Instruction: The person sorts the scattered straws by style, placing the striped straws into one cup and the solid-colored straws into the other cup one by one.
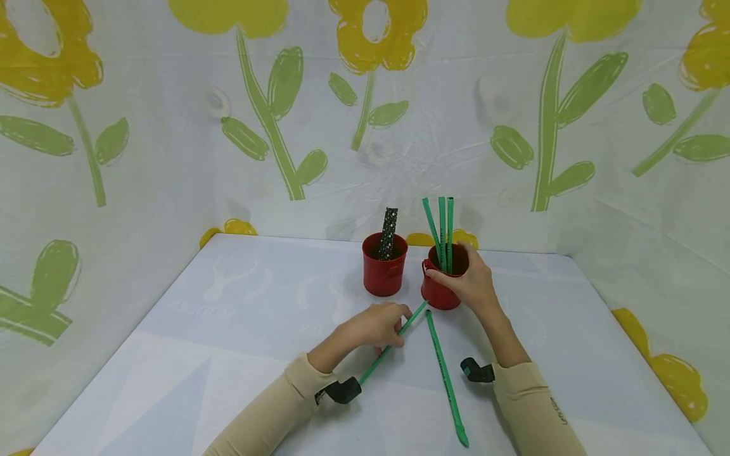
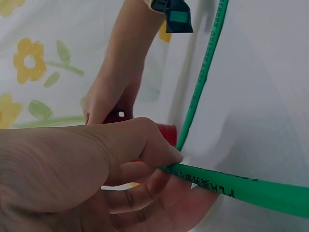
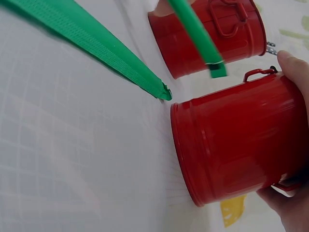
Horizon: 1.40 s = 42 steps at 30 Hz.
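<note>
My left hand [image 1: 373,324] pinches a green wrapped straw [image 2: 251,191] between thumb and fingers, its far end pointing at the nearer red bucket [image 1: 438,295]. My right hand [image 1: 478,284] grips that small bucket near its rim, thumb on the near side. Three green wrapped straws [image 1: 442,231] stand up inside the bucket. Another green wrapped straw [image 1: 447,378] lies on the table between my forearms, its far end close to the bucket's base. In the right wrist view, the held straw's tip [image 3: 212,58] shows in front of the other red bucket [image 3: 207,38].
The second red bucket stands just left of the first, with a black, white-speckled strip [image 1: 388,231] upright in it. A white table [image 1: 239,354] spreads under everything. A flower-printed curtain [image 1: 445,114] rises behind and at both sides.
</note>
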Each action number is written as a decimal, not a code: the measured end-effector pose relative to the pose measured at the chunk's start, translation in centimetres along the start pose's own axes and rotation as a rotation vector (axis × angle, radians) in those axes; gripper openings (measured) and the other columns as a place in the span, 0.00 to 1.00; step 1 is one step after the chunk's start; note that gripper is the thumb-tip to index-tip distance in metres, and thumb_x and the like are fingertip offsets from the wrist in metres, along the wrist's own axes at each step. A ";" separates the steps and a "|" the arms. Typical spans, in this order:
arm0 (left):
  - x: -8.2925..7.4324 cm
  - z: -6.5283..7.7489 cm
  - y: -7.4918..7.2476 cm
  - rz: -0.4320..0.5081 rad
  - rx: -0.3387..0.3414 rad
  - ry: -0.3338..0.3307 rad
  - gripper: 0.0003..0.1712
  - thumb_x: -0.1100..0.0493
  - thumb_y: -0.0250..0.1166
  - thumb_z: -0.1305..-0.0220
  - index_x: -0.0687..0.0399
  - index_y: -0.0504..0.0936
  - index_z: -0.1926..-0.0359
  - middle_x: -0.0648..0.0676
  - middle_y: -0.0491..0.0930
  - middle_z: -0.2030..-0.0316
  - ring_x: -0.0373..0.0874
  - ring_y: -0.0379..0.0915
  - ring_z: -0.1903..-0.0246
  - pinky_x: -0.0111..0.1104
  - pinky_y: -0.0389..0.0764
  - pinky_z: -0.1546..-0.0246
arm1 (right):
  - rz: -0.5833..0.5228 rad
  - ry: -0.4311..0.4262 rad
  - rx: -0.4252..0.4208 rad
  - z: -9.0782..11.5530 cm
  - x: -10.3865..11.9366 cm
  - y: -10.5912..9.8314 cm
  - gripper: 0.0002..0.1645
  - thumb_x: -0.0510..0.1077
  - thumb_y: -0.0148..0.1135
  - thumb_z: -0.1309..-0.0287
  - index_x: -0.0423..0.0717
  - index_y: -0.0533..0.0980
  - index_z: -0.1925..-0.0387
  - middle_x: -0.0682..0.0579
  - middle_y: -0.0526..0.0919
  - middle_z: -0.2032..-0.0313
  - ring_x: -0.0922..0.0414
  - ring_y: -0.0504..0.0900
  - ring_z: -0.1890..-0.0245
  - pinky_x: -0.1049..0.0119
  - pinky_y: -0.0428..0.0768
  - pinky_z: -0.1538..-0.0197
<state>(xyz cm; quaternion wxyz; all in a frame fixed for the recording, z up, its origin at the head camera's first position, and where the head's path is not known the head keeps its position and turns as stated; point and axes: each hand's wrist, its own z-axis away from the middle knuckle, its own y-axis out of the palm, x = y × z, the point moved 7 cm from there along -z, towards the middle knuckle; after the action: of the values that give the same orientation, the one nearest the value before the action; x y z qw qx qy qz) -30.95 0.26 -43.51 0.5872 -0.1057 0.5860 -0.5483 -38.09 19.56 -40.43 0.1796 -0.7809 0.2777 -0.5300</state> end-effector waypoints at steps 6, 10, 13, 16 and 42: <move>-0.2 0.3 -1.0 0.065 -0.025 0.020 0.26 0.61 0.70 0.41 0.48 0.73 0.43 0.48 0.78 0.65 0.40 0.78 0.75 0.31 0.83 0.78 | 0.003 -0.010 -0.006 0.0 0.1 -0.1 0.56 0.65 0.74 0.55 0.45 0.59 0.31 0.41 0.74 0.39 0.43 0.74 0.40 0.44 0.82 0.48; -0.3 0.4 -1.6 0.089 -0.051 0.051 0.22 0.61 0.69 0.40 0.51 0.75 0.45 0.50 0.81 0.64 0.40 0.78 0.75 0.30 0.83 0.78 | 0.000 -0.016 -0.008 0.0 0.2 -0.1 0.56 0.65 0.74 0.55 0.46 0.60 0.31 0.41 0.74 0.39 0.43 0.74 0.40 0.44 0.82 0.48; -0.4 0.4 -1.9 0.101 -0.067 0.074 0.19 0.60 0.69 0.40 0.54 0.77 0.47 0.50 0.82 0.66 0.40 0.79 0.76 0.30 0.83 0.78 | -0.004 -0.015 -0.006 0.0 0.1 -0.1 0.56 0.65 0.74 0.55 0.47 0.60 0.31 0.41 0.74 0.39 0.43 0.74 0.40 0.44 0.82 0.48; -0.5 0.5 -2.2 0.105 -0.083 0.095 0.16 0.61 0.68 0.40 0.55 0.79 0.50 0.50 0.82 0.67 0.42 0.80 0.77 0.29 0.83 0.79 | -0.007 -0.013 -0.001 0.0 0.1 -0.1 0.56 0.64 0.74 0.55 0.46 0.59 0.31 0.41 0.74 0.39 0.43 0.74 0.40 0.43 0.82 0.48; -1.2 1.4 -4.2 0.161 -0.181 0.210 0.14 0.62 0.67 0.38 0.57 0.77 0.51 0.52 0.82 0.69 0.40 0.79 0.76 0.29 0.83 0.78 | -0.003 -0.015 0.005 0.0 -0.1 0.1 0.55 0.58 0.76 0.53 0.44 0.59 0.31 0.41 0.73 0.39 0.43 0.73 0.39 0.43 0.82 0.48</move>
<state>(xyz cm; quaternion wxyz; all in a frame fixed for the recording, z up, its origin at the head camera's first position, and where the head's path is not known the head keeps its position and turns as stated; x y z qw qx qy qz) -31.62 -1.10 -39.22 0.5528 -0.0529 0.6978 -0.4525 -38.17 19.59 -40.53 0.1829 -0.7848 0.2739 -0.5249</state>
